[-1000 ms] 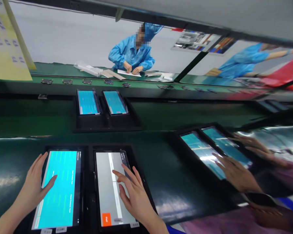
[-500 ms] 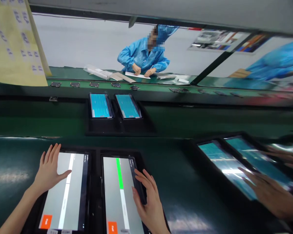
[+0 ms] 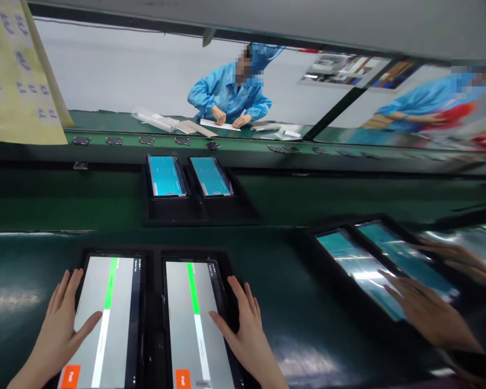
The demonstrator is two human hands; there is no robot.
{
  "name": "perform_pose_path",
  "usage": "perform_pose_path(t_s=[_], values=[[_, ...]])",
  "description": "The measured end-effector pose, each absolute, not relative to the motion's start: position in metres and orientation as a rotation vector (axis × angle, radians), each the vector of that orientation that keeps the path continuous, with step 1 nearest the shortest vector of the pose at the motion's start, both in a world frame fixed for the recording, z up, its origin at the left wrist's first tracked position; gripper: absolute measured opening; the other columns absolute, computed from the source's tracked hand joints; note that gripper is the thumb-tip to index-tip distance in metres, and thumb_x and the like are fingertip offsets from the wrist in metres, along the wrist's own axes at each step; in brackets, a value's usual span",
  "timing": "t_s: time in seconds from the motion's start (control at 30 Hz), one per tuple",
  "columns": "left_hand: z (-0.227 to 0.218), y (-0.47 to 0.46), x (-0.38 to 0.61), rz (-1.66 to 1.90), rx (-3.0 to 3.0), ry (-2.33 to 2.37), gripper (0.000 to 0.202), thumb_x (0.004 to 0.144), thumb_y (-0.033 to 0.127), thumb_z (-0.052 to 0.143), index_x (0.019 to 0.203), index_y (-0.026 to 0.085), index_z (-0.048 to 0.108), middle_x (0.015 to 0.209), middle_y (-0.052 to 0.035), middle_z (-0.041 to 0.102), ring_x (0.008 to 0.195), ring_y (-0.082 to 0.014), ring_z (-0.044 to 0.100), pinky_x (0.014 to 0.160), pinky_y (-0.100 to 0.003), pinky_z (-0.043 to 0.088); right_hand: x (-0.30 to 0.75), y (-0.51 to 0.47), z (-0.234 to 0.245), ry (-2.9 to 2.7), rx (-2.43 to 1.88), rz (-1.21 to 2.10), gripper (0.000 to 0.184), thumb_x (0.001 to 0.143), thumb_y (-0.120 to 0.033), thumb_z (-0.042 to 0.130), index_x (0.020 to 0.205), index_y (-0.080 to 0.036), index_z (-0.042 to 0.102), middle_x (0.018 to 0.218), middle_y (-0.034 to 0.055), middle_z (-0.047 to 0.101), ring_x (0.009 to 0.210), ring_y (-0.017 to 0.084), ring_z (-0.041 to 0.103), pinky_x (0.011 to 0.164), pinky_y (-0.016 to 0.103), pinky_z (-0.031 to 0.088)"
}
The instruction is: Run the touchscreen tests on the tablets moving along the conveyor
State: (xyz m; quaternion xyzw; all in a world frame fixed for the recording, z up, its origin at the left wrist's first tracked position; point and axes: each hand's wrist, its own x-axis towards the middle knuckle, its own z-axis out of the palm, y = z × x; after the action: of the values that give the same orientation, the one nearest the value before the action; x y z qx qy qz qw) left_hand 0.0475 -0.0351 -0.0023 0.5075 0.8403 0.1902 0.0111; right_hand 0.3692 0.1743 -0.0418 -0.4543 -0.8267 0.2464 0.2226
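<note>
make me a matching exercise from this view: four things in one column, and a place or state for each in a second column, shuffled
Things
1. left hand
2. right hand
3. pair of small tablets with cyan screens
4. yellow paper sheet with small blue marks

Places or states
A. hanging at the upper left
B. flat on the near left tablet with the grey screen and green bar
C. in a black tray farther back on the green belt
D. at the right edge of the near right tablet with the grey screen and green bar

Pairs: 1-B, 2-D, 3-C, 4-A
</note>
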Motion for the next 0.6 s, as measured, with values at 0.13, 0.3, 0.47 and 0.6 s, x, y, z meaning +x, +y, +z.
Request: perform_pose_path(t_s=[0.13, 0.3, 0.47, 0.6], values=[[-0.0087, -0.031, 0.045, 0.514, 1.631, 2.714, 0.08, 0.089, 0.068, 0.029, 0.151, 0.024, 0.003, 0.151, -0.0131, 0.03, 0.142, -0.0357, 0.017, 0.103, -0.064, 0.037, 0.3641, 0.1697, -0.0361, -2.483, -1.314, 0.565, 0.09, 0.088, -0.054, 0.05, 0.149, -0.031, -0.012, 0.157, 0.0079, 0.017, 0.144, 0.035, -0.005, 0.111, 0.066, 0.017], [-0.0111, -0.0288, 0.0452, 0.48, 1.669, 2.724, 0.086, 0.086, 0.071, 0.03, 0.15, 0.021, 0.004, 0.148, -0.0151, 0.034, 0.142, -0.0341, 0.016, 0.104, -0.064, 0.035, 0.3605, 0.1699, -0.0324, -2.582, -1.377, 0.533, 0.106, 0.083, -0.057, 0.057, 0.146, -0.029, -0.024, 0.158, 0.0098, 0.01, 0.143, 0.036, -0.011, 0.112, 0.065, 0.016], [-0.0084, -0.0289, 0.0448, 0.422, 1.614, 2.702, 0.093, 0.081, 0.076, 0.034, 0.15, 0.02, 0.006, 0.151, -0.0173, 0.028, 0.143, -0.0347, 0.012, 0.102, -0.064, 0.037, 0.361, 0.1707, -0.0342, -2.594, -1.406, 0.529, 0.109, 0.081, -0.053, 0.061, 0.146, -0.029, -0.023, 0.158, 0.01, 0.009, 0.143, 0.036, -0.013, 0.112, 0.065, 0.016], [-0.005, -0.0299, 0.0449, 0.43, 1.658, 2.681, 0.092, 0.082, 0.075, 0.034, 0.15, 0.022, 0.004, 0.15, -0.0167, 0.03, 0.143, -0.0351, 0.012, 0.098, -0.065, 0.04, 0.3625, 0.1708, -0.0374, -2.522, -1.364, 0.53, 0.092, 0.089, -0.055, 0.049, 0.148, -0.031, -0.018, 0.158, 0.007, 0.012, 0.144, 0.033, -0.009, 0.111, 0.063, 0.021]])
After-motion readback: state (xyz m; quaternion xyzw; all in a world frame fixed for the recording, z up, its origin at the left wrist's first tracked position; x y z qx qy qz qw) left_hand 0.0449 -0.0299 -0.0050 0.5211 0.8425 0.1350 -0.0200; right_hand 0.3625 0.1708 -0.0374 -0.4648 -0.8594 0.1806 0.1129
